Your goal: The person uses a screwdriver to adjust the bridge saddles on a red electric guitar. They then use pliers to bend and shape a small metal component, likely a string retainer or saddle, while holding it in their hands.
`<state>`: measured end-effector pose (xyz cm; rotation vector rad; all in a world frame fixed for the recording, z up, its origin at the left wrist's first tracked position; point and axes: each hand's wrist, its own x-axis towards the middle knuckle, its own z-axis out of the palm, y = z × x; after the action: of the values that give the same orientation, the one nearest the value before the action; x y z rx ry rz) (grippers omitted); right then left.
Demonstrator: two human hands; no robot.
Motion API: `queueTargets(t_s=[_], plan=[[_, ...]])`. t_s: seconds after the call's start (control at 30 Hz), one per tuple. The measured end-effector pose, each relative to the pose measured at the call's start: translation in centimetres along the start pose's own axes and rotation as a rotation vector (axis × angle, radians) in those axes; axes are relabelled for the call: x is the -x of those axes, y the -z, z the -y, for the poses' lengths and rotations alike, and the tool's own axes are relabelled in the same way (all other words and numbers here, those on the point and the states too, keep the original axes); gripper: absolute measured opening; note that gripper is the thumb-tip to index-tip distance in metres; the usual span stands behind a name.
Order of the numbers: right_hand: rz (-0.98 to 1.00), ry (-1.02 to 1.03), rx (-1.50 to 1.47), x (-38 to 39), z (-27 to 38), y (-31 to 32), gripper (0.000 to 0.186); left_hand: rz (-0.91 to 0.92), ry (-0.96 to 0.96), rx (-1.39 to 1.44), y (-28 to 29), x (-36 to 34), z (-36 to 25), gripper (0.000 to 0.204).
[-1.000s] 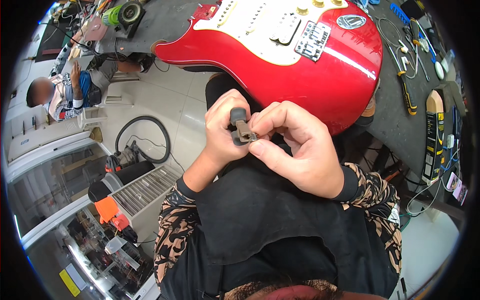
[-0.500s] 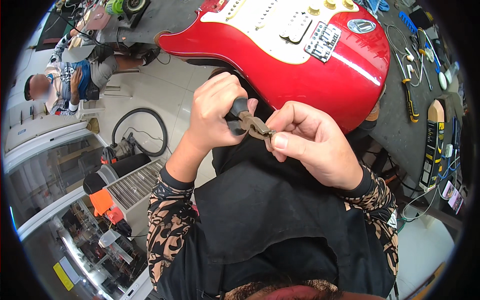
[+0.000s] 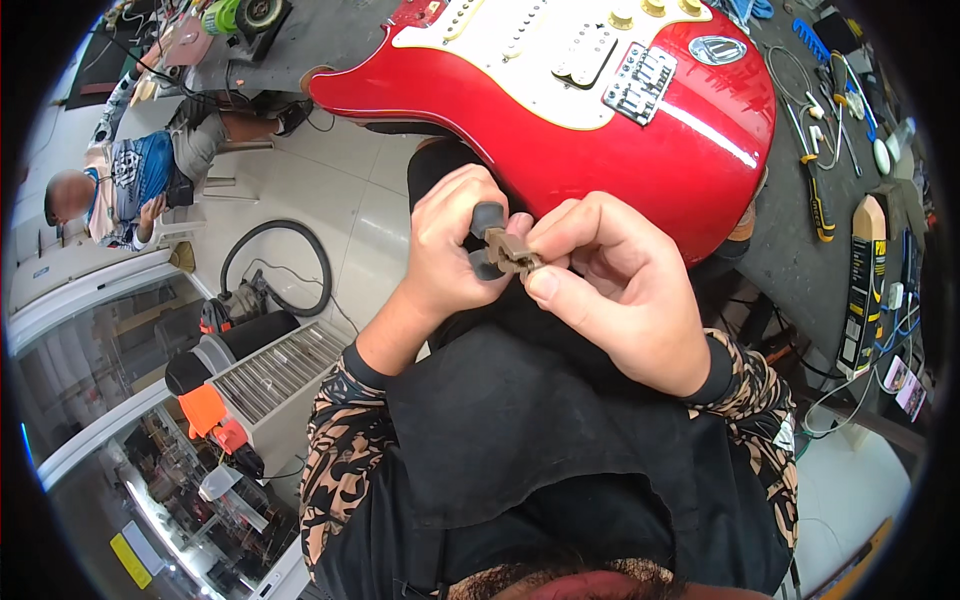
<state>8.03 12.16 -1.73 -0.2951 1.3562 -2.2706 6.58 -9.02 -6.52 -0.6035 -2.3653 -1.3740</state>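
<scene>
My left hand (image 3: 440, 235) is closed around the black handles of a pair of pliers (image 3: 508, 252), whose worn brownish metal jaws point toward my other hand. At the jaw tips, the thumb and fingers of my right hand (image 3: 640, 290) are pinched together. Whatever small piece sits between them is mostly hidden by the fingertips, too small to name. Just beyond both hands lies a red electric guitar body (image 3: 600, 160) with a white pickguard (image 3: 470, 42) and a metal bridge (image 3: 640, 83).
On the grey bench (image 3: 800, 265) at right lie a black-and-yellow screwdriver (image 3: 820, 205), cables and a long black-and-yellow box (image 3: 862, 290). A green bench grinder (image 3: 225, 14) stands far left. Another person (image 3: 145, 185) sits at left, near a vacuum hose (image 3: 322, 265).
The pliers have turned so that their jaws angle more toward me, and my left hand has shifted slightly right. My right fingers stay pinched at the jaws. The seated person's arm has moved.
</scene>
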Motion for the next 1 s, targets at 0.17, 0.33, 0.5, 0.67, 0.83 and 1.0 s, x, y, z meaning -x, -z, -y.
queueTargets(t_s=[0.17,0.33,0.5,0.67,0.83,1.0], plan=[[0.111,-0.385,-0.271,-0.2,1.5,1.4,0.018,0.056,-0.188,-0.168,1.9,-1.3,0.8,0.028],[0.139,-0.395,-0.322,-0.4,1.2,1.9,0.019,0.09,-0.243,-0.203,2.6,-2.1,0.9,0.03],[0.089,-0.29,-0.158,0.0,1.7,1.5,0.017,0.061,-0.178,-0.17,1.9,-1.5,0.8,0.029],[0.019,0.103,0.147,0.6,-0.4,0.8,0.019,0.048,0.01,-0.097,0.5,-0.1,-0.3,0.026],[0.07,-0.251,-0.145,0.0,1.0,1.9,0.017,0.044,-0.029,-0.123,0.7,0.0,0.2,0.026],[0.172,-0.459,-0.378,-0.4,1.2,2.9,0.019,0.153,-0.131,-0.23,2.5,-1.3,0.6,0.025]])
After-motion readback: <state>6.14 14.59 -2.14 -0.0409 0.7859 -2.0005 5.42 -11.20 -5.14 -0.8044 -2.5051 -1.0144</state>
